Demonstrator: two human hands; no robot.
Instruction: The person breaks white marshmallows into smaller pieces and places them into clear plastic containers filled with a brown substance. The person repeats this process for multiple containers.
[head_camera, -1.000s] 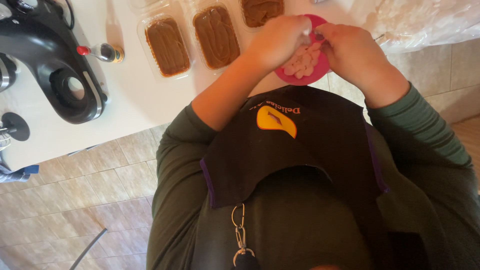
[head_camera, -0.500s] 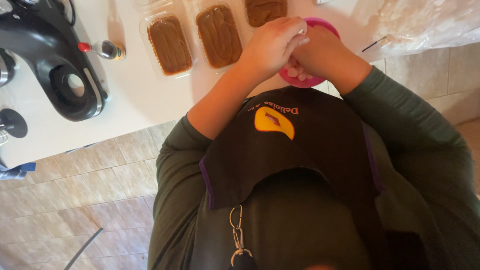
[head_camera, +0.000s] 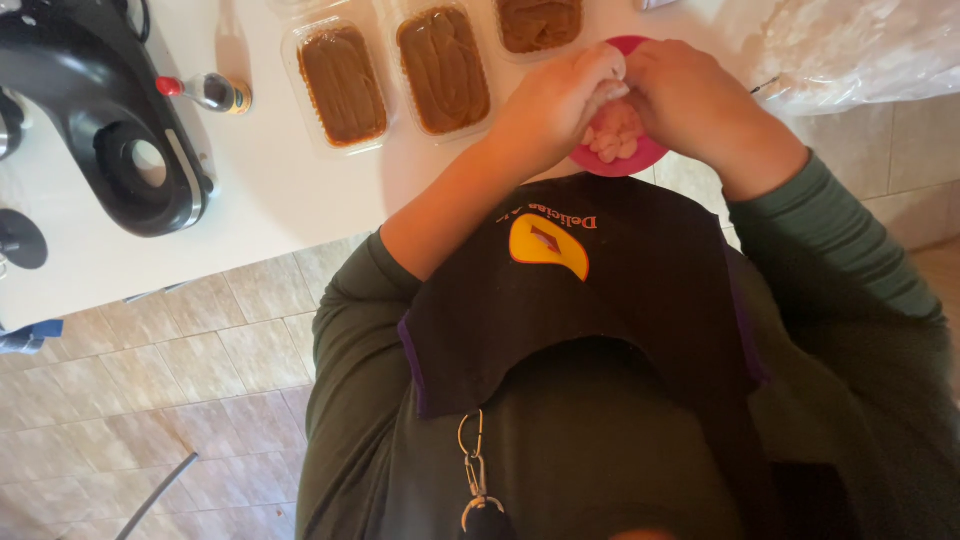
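Observation:
Both my hands meet over a small pink bowl (head_camera: 640, 160) of pale nut pieces at the near edge of the white table (head_camera: 260, 190). My left hand (head_camera: 560, 100) pinches a small pale piece between its fingertips, above the bowl. My right hand (head_camera: 700, 100) presses against it from the right, fingers curled around the same piece. The bowl is mostly hidden under the hands. Three clear trays of brown paste (head_camera: 345, 85) (head_camera: 443, 68) (head_camera: 540, 22) lie side by side just beyond the bowl.
A black machine (head_camera: 110, 120) with a round opening stands at the table's left. A small bottle with a red cap (head_camera: 205, 92) lies next to it. A crumpled clear plastic bag (head_camera: 860, 50) sits at the right. Tiled floor shows below the table edge.
My hands shifted a little over the bowl, closing together and then lifting enough for the nut pieces to show again. The trays and machine stayed put.

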